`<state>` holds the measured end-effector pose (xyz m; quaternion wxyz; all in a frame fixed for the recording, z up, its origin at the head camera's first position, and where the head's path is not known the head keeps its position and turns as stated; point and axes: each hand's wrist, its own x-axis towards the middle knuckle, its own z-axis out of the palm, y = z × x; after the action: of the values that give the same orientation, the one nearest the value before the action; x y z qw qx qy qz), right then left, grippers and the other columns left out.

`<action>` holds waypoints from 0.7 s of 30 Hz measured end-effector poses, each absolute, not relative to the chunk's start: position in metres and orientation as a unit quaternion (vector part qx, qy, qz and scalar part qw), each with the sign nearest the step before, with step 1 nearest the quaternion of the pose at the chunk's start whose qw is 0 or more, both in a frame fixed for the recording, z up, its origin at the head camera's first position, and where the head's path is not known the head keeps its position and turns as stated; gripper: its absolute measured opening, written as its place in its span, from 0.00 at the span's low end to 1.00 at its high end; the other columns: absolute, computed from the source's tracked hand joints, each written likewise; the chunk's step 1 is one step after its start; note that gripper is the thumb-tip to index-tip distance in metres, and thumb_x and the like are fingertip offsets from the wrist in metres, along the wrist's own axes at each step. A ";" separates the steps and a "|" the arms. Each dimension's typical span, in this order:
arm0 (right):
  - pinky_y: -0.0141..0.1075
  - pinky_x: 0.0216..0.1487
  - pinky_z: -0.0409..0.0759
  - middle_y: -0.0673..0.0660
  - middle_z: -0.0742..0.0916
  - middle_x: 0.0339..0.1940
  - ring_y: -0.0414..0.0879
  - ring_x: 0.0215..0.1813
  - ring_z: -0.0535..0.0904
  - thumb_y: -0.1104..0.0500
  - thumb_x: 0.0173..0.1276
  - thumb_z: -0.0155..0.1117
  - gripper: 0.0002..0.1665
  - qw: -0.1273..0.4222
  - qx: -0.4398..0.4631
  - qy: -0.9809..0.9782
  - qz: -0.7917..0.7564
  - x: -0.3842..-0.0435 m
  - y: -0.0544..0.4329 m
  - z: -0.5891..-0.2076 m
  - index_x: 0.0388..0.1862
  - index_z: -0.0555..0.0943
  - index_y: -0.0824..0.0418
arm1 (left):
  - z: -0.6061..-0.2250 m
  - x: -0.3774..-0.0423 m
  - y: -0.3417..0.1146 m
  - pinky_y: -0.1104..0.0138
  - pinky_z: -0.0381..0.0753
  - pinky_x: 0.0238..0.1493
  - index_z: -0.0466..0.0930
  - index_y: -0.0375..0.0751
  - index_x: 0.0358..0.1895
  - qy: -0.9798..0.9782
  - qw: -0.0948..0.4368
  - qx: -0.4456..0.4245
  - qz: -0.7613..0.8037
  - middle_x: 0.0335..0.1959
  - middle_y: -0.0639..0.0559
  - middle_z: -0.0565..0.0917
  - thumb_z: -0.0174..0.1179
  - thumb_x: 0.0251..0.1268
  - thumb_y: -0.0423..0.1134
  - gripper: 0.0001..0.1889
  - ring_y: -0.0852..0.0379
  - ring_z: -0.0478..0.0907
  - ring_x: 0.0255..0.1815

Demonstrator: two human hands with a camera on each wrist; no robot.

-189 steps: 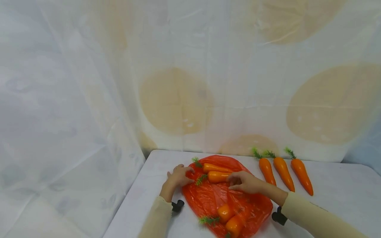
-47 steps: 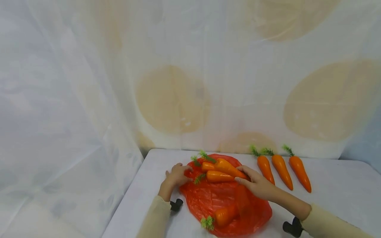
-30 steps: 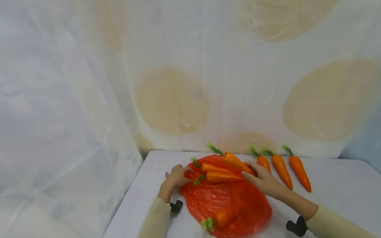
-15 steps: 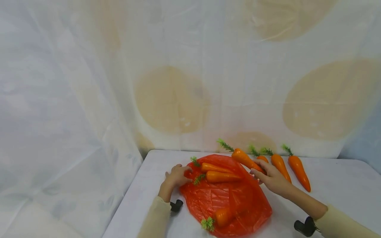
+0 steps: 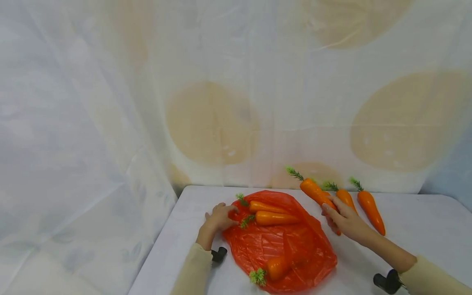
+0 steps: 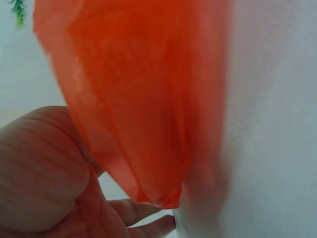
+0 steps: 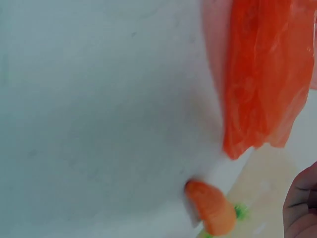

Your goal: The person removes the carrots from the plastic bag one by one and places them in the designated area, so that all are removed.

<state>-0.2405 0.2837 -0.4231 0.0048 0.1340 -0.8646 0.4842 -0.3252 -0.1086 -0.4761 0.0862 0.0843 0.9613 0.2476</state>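
Observation:
My right hand [image 5: 348, 223] grips an orange toy carrot [image 5: 312, 190] by its narrow end, its green top pointing up and left. The carrot is raised beyond the right side of a red plastic bag [image 5: 258, 246] and partly covers another carrot lying behind it. At the bag's left edge, my left hand [image 5: 218, 219] holds the thin plastic between thumb and fingers; in the left wrist view the bag hides part of those fingers. Two carrots [image 5: 276, 218] lie side by side at the bag's mouth. Nearer the front, another carrot [image 5: 277, 268] is partly covered by the red film.
A row of carrots [image 5: 371, 212] lies at the table's back right, tops toward the patterned curtain [image 5: 295, 102]. White cloth covers the table [image 5: 413, 229]. In the right wrist view, one carrot [image 7: 213, 206] lies beyond the bag's edge.
My right hand has lifted a carrot out from the bag and carried it right, toward the row. My left hand has stayed at the bag's left edge.

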 end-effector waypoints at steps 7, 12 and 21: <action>0.32 0.27 0.76 0.60 0.76 0.35 0.44 0.28 0.73 0.52 0.80 0.48 0.26 0.085 0.098 -0.906 0.404 -0.240 0.308 -0.425 0.64 0.67 0.71 | -0.475 -0.327 -0.105 0.23 0.45 0.64 0.82 0.61 0.46 0.962 0.080 0.090 0.244 0.70 0.36 0.69 0.70 0.58 0.47 0.13 0.34 0.59 0.73; 0.29 0.30 0.76 0.65 0.79 0.42 0.41 0.32 0.73 0.55 0.80 0.50 0.26 0.109 0.084 -0.908 0.395 -0.241 0.331 -0.429 0.63 0.68 0.75 | -0.474 -0.325 -0.103 0.23 0.45 0.64 0.82 0.60 0.46 0.962 0.079 0.095 0.244 0.69 0.36 0.69 0.70 0.58 0.47 0.13 0.34 0.60 0.72; 0.39 0.41 0.80 0.74 0.75 0.51 0.58 0.44 0.72 0.47 0.81 0.45 0.35 0.092 0.003 -0.928 0.362 -0.246 0.353 -0.419 0.65 0.64 0.79 | -0.470 -0.327 -0.108 0.23 0.44 0.64 0.82 0.61 0.45 0.961 0.079 0.092 0.248 0.70 0.37 0.68 0.69 0.58 0.47 0.12 0.34 0.59 0.73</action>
<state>-0.2465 0.3527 -0.4194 0.0924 0.0029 -0.9277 0.3616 -0.3268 -0.1085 -0.4704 0.0786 0.0919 0.9613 0.2477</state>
